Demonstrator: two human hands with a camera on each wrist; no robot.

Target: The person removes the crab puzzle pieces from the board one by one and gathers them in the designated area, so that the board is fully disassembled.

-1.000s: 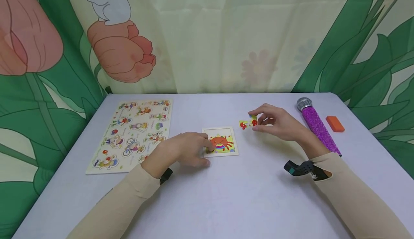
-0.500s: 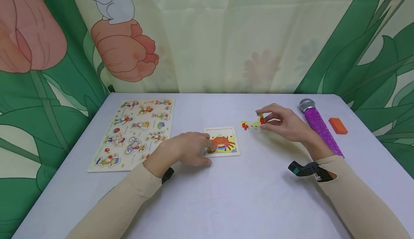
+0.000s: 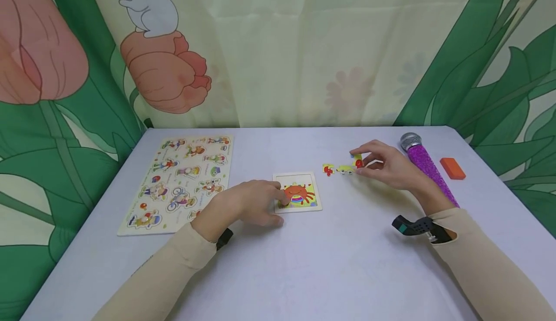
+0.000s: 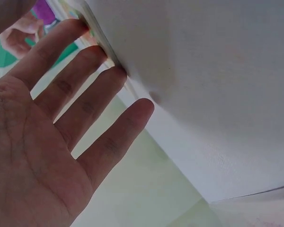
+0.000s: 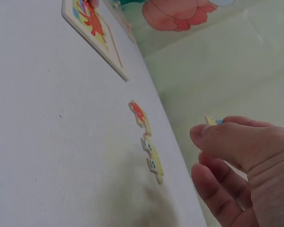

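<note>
My left hand point(image 3: 254, 202) lies over the left side of a small square puzzle tray point(image 3: 295, 178), fingertips on it. In the left wrist view its fingers point(image 4: 92, 104) are extended, several tips at the tray's edge. An orange crab picture point(image 3: 299, 193) fills the lower part of the tray; the upper strip is bare. My right hand point(image 3: 384, 164) pinches a small puzzle piece point(image 3: 358, 160), red, yellow and blue, between thumb and fingers, raised above the table. Two loose pieces lie left of it: a red and yellow one point(image 3: 328, 169) and a yellow one with eyes point(image 3: 345, 169).
A large wooden puzzle board point(image 3: 173, 181) with several cartoon figures lies at left, partly behind the left forearm. A purple glitter microphone point(image 3: 427, 171) lies right of my right hand, beside an orange block point(image 3: 452, 168). A printed curtain point(image 3: 278, 55) hangs behind the table.
My right hand has moved slightly right with the pinched piece, away from the two loose pieces, so the yellow one with eyes shows more. My left hand stays on the tray.
</note>
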